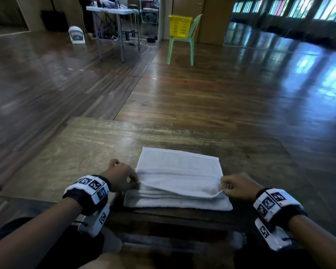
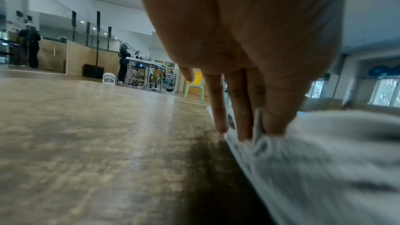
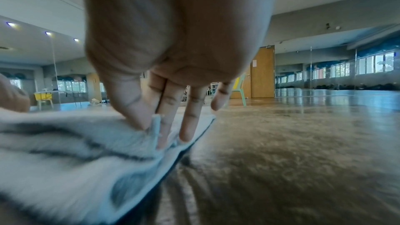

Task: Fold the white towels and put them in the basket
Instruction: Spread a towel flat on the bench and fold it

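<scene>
A white towel (image 1: 177,179) lies partly folded on a low wooden table (image 1: 97,150), its near half stacked in layers. My left hand (image 1: 132,182) pinches the top layer's left corner; the left wrist view shows thumb and fingers (image 2: 244,126) squeezing the towel (image 2: 324,160) edge. My right hand (image 1: 224,186) pinches the right corner of the same layer and holds it slightly raised. The right wrist view shows the towel (image 3: 65,151) edge standing between thumb and fingers (image 3: 164,133). The yellow basket (image 1: 180,25) sits far off on a green chair (image 1: 182,45).
Bare wooden floor stretches between the table and the chair. A folding table (image 1: 114,12) with gear and cables stands at the back left, with a small white fan (image 1: 76,34) beside it. A person (image 2: 123,62) stands at that table. My knees are under the table's near edge.
</scene>
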